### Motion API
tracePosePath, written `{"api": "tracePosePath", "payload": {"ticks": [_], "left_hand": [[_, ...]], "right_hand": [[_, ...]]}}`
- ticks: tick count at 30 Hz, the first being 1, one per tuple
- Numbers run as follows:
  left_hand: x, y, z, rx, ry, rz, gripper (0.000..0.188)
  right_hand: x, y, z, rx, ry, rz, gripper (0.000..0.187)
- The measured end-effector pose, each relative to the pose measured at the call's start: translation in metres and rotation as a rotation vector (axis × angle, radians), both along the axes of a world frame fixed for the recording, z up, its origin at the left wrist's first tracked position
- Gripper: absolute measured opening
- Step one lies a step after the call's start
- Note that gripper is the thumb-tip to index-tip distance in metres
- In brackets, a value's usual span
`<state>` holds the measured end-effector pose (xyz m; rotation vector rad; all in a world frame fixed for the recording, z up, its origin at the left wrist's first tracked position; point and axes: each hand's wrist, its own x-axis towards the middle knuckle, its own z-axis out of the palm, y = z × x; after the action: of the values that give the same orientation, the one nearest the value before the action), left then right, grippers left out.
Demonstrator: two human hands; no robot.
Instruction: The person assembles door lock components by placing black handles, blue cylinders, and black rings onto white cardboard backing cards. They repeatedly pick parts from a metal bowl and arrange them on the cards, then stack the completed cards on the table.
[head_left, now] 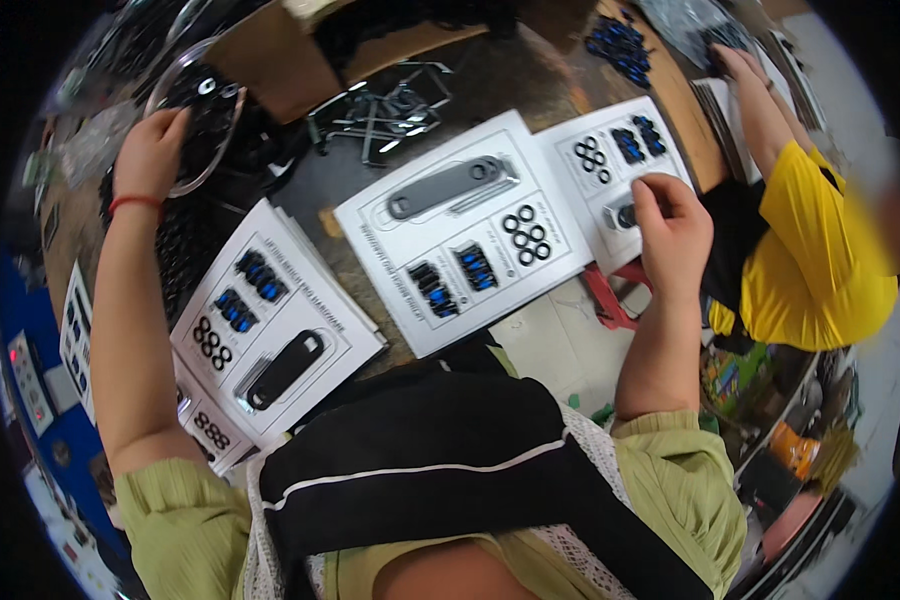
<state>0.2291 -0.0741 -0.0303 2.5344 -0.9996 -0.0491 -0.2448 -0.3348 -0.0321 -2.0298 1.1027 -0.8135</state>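
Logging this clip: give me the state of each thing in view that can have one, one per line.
Left hand: curled at the bowl's rim
Right hand: thumb and fingertips close together; grip unclear
Clear bowl: uncovered, dark parts inside
Cardboard box: open, dark items inside
Bent metal rods: loose, jumbled
Blue-and-black parts: loosely heaped
Left card stack: uneven, face up
Middle card: face up
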Motion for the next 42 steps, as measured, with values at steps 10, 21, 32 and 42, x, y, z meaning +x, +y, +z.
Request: {"api": "tracePosePath", "payload": {"ticks": [10,21,32,42], "left_hand": [[-0.233,-0.068,0.04,-0.174,0.379,-0.781,0.008],[-0.237,-0.08,0.035,-0.076,0.366,-0.745,0.038],[-0.216,-0.066,0.038,0.009,0.346,-0.661,0.03],[-0.231,-0.083,0.038,0.01,0.383,-0.736,0.028]], "right_hand": [[0.059,0.081,-0.002,0.395,-0.289,0.492,0.031],[0.013,-0.007,-0.027,0.034,0.35,-0.1,0.016],[0.021,-0.017,-0.036,0.06,0.651,-0.141,0.019],[0.015,-0.021,-0.045,-0.008,0.504,-0.244,0.02]]}}
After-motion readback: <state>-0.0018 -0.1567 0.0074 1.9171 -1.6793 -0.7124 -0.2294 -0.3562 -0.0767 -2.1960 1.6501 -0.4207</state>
